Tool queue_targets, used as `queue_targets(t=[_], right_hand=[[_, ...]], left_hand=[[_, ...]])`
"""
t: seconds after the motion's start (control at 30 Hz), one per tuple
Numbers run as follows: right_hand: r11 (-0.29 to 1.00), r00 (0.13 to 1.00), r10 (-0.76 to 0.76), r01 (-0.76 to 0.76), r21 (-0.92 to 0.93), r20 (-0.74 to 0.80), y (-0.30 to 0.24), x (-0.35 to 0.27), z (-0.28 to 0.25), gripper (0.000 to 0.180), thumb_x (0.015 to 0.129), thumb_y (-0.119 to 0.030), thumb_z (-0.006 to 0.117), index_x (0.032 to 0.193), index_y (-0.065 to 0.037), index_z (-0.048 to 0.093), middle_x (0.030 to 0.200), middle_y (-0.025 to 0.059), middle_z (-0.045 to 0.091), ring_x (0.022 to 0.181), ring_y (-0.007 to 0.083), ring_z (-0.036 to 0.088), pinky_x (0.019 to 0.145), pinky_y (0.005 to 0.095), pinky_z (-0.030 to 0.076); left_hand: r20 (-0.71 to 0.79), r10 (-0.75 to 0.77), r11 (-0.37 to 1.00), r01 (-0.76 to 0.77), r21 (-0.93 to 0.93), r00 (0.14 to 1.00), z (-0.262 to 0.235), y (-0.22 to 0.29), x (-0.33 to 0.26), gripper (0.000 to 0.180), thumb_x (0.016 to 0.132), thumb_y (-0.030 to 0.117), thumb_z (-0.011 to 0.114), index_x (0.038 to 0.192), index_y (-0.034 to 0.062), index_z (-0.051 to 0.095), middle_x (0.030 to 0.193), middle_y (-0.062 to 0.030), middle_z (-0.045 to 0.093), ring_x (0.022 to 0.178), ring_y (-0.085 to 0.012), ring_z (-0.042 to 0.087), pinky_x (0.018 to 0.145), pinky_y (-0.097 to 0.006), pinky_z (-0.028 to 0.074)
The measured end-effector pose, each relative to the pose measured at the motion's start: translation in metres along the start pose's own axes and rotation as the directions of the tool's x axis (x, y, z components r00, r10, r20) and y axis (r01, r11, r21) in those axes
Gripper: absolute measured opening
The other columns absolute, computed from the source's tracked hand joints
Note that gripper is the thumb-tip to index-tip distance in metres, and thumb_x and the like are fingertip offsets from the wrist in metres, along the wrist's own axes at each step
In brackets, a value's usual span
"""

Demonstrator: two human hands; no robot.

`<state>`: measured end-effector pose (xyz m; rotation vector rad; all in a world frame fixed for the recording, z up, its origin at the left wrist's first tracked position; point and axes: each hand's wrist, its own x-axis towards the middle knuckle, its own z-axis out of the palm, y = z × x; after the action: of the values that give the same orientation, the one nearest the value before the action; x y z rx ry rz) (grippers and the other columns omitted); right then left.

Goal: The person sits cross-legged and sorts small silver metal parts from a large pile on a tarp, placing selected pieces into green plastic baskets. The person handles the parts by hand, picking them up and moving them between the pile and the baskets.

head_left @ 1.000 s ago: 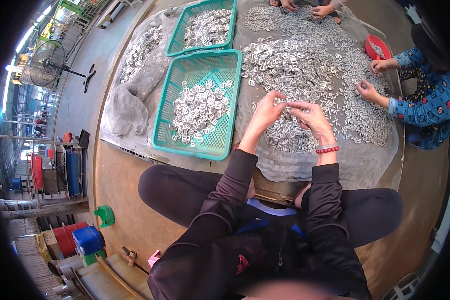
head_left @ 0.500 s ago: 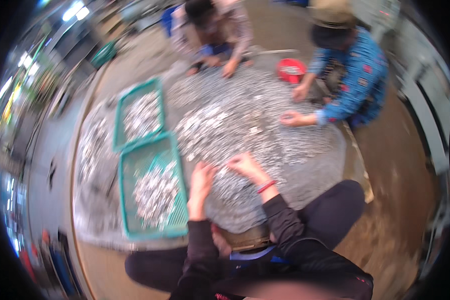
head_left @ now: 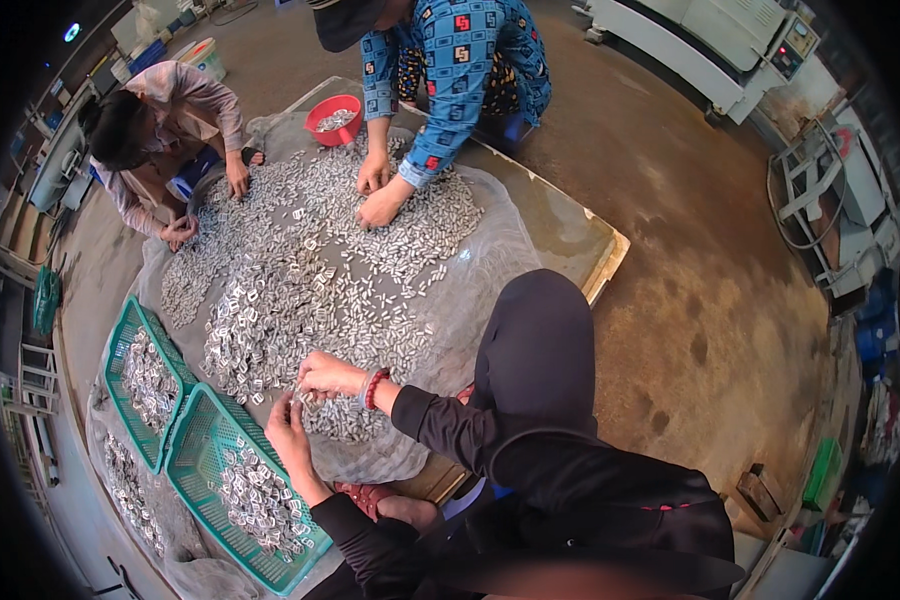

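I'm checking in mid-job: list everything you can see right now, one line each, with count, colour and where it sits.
small metal pieces: a heap too many to count, silver, spread over the sheet in the middle
plastic sheet: one, clear, under the heap on the low board
mesh baskets: two, green, lower left, both part-filled with pieces
bowl: one, red, top centre, some pieces inside
co-worker in blue patterned shirt: one, top, both hands in the heap
co-worker in pink top: one, upper left, hands at the heap's edge
machines: several, pale, along the right
left hand: bare, pinching pieces by the near basket
right hand: bare, red bead bracelet, fingers on pieces
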<state>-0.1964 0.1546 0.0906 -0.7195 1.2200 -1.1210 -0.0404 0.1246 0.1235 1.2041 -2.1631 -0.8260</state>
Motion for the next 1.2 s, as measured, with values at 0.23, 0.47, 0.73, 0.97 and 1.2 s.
queue_targets(t=[0.23,0.47,0.73,0.97,1.2], right_hand=[[0.975,1.0,0.018,-0.022,0.222,0.021,0.001,-0.006,-0.01,0.031,0.072,-0.007,0.062,0.103,-0.001,0.059,0.068,0.0008,0.057,0.05,0.006,0.047,0.043,0.0197,0.036],[0.944,0.982,0.073,-0.125,0.304,0.177,0.005,0.001,-0.017,0.027,0.079,-0.007,0.061,0.105,-0.001,0.057,0.073,0.0028,0.057,0.052,0.0066,0.048,0.041,0.0168,0.033],[0.924,0.985,0.008,-0.072,0.375,0.17,-0.001,-0.002,0.003,0.018,0.082,-0.01,0.06,0.098,-0.006,0.055,0.082,0.005,0.059,0.077,0.0202,0.063,0.059,0.0265,0.05],[0.955,0.991,-0.075,0.04,0.292,0.108,-0.014,-0.004,0.014,0.019,0.081,-0.003,0.061,0.099,0.003,0.058,0.084,0.0093,0.06,0.078,0.0222,0.064,0.065,0.0324,0.056],[0.927,0.98,-0.197,0.184,0.327,0.006,-0.016,-0.01,0.016,0.013,0.08,0.002,0.06,0.093,0.004,0.062,0.085,0.0076,0.061,0.077,0.0156,0.061,0.066,0.0304,0.058]], left_hand=[[-0.351,-0.017,0.99,-0.032,-0.135,0.936,0.022,-0.01,-0.009,0.017,0.081,0.008,0.061,0.094,-0.002,0.063,0.089,-0.0111,0.065,0.083,-0.0187,0.06,0.078,-0.03,0.046],[0.051,-0.239,-0.179,0.008,-0.984,0.97,0.003,-0.019,-0.013,0.013,0.087,0.01,0.057,0.099,0.0098,0.053,0.082,-0.0022,0.055,0.049,-0.0073,0.036,0.042,-0.02,0.029],[0.11,-0.257,-0.1,0.087,-0.991,0.96,-0.034,-0.039,-0.021,0.026,0.085,0.027,0.05,0.095,0.0033,0.055,0.095,-0.0126,0.06,0.087,-0.0293,0.062,0.063,-0.035,0.056],[0.424,-0.376,-0.045,0.441,-0.896,0.824,0.007,-0.035,-0.023,0.031,0.087,0.033,0.059,0.094,0.0021,0.058,0.085,-0.0069,0.062,0.064,-0.0119,0.059,0.048,-0.021,0.048],[0.257,-0.417,0.261,0.386,-0.885,0.872,-0.005,-0.016,-0.015,0.015,0.085,0.015,0.064,0.092,0.0027,0.059,0.067,0.0015,0.054,0.054,-0.0046,0.051,0.043,-0.018,0.039]])
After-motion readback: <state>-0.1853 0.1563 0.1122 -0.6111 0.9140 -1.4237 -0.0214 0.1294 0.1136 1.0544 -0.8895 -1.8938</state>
